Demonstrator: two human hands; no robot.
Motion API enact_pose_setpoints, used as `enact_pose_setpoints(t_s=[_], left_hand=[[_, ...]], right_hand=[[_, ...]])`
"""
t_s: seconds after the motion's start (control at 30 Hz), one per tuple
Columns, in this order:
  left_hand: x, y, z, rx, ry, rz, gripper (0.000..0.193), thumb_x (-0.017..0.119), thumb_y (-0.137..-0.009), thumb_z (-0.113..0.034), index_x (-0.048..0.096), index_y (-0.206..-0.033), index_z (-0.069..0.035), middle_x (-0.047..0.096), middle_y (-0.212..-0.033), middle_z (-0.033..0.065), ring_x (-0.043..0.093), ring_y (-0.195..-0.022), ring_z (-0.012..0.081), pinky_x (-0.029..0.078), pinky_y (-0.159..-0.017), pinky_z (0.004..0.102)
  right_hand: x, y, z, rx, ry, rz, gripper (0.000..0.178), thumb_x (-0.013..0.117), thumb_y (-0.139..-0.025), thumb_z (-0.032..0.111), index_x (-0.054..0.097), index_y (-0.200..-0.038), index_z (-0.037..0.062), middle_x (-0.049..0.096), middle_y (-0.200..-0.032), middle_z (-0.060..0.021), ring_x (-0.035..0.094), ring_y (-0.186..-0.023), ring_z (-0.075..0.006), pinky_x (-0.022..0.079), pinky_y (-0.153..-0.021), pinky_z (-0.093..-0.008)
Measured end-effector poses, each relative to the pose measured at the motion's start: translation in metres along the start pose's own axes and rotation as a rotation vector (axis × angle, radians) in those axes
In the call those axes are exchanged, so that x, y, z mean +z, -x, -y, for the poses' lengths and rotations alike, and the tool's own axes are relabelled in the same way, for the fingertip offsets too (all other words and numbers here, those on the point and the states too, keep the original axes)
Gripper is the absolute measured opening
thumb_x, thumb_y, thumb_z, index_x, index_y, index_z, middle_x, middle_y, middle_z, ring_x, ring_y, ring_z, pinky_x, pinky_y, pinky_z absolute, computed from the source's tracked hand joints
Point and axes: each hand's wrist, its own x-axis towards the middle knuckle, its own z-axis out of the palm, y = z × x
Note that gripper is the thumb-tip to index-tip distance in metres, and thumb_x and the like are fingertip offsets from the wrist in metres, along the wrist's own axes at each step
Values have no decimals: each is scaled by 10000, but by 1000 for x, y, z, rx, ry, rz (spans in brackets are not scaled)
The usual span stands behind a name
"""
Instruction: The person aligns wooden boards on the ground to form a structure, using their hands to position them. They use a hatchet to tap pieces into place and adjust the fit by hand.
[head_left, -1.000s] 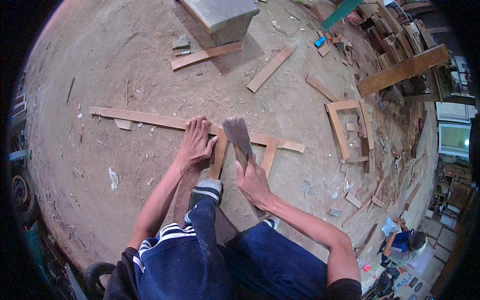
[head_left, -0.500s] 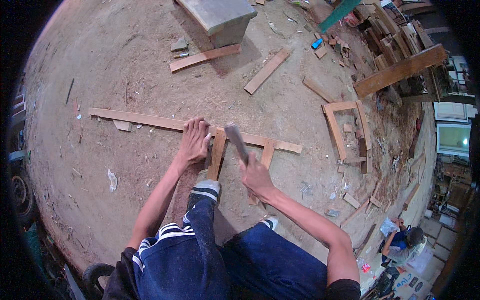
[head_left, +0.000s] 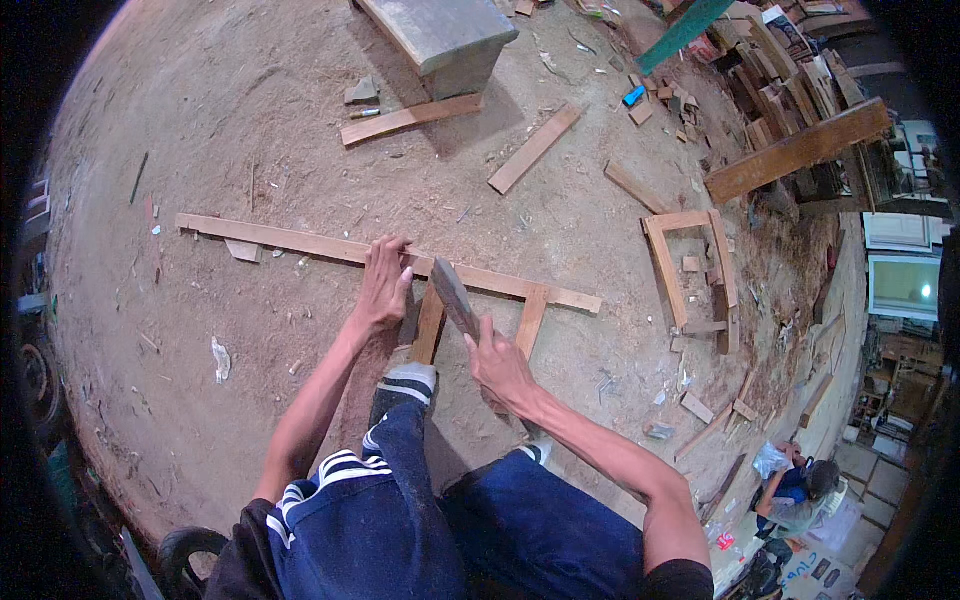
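A long, narrow wooden strip [head_left: 280, 238] lies across the ground in front of me, with two short wooden crosspieces, one nearer the middle [head_left: 428, 325] and one toward the right [head_left: 533, 320], meeting it from my side. My left hand [head_left: 382, 290] holds the strip just left of the middle crosspiece, fingers curled over it and thumb on the near side. In my right hand [head_left: 503, 370] is a grey bar-shaped tool [head_left: 456, 297]; its far end is at the joint of strip and middle crosspiece. Whether it touches the wood I cannot tell. My sock-covered foot [head_left: 408, 378] is against that crosspiece's near end.
A small wooden frame [head_left: 665, 270] lies to the right, beside loose boards [head_left: 535, 148]. At the far side stands a low grey-topped bench [head_left: 440, 40]. Stacked timber [head_left: 790, 80] fills the far right. Another person [head_left: 800, 490] sits at the lower right, holding something pale.
The tool's end has come down and slightly left onto the joint area, my right hand dropping a little with it. My left hand stays on the strip.
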Motion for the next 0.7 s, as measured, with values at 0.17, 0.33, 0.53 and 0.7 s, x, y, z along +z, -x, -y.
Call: enact_pose_setpoints(t_s=[0.17, 0.33, 0.53, 0.7], left_hand=[[8, -3, -1, 26, 0, -34, 502, 448, -977, -289, 441, -1371, 22, 486, -1265, 244, 481, -1186, 399, 348, -1082, 500], [5, 4, 6, 17, 75, -75, 501, 448, -976, -272, 436, -1376, 31, 490, -1258, 244, 486, -1184, 395, 361, -1078, 497], [6, -3, -2, 6, 119, -82, 496, 445, -982, -257, 428, -1379, 39, 501, -1249, 246, 495, -1178, 398, 375, -1067, 497], [2, 5, 3, 34, 83, -57, 489, 446, -981, -258, 435, -1375, 31, 503, -1257, 246, 491, -1189, 405, 369, -1075, 497]], right_hand=[[8, -5, -14, -130, -8, -182, 331, 529, -1058, 208, 409, -1199, -67, 636, -819, -347, 663, -696, -532, 530, -563, -576], [-4, -13, 8, -83, -19, -133, 355, 559, -1040, 174, 432, -1194, -120, 599, -671, -319, 648, -616, -514, 510, -508, -549], [-3, -4, -4, -86, -35, -243, 408, 560, -1039, 192, 416, -1207, -151, 612, -699, -344, 668, -629, -500, 503, -497, -542], [-3, -2, -2, -43, 46, -161, 450, 566, -1035, 184, 424, -1272, -171, 632, -726, -321, 670, -627, -480, 504, -501, -550]])
